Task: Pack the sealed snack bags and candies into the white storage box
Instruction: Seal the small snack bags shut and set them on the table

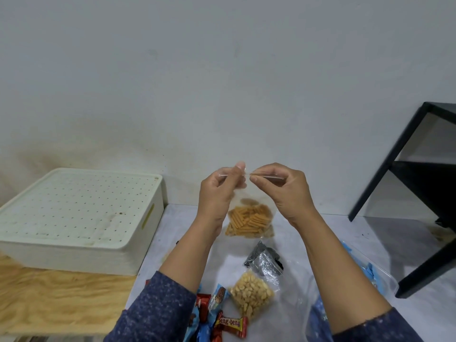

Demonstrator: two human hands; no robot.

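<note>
I hold a clear zip bag of orange snack sticks (249,222) up in the air above the table. My left hand (219,191) and my right hand (283,191) both pinch its top seal strip, side by side. Below lie a clear bag of pale nuts (251,296), a silvery dark bag (265,260), and several wrapped candies (222,319) in red and blue. The white storage box (79,218) sits at the left with its perforated lid on.
The box rests on a plywood board (61,299) left of the grey table (345,233). A clear bag with blue packets (370,270) lies at the right. A black shelf frame (419,193) stands at the far right against the wall.
</note>
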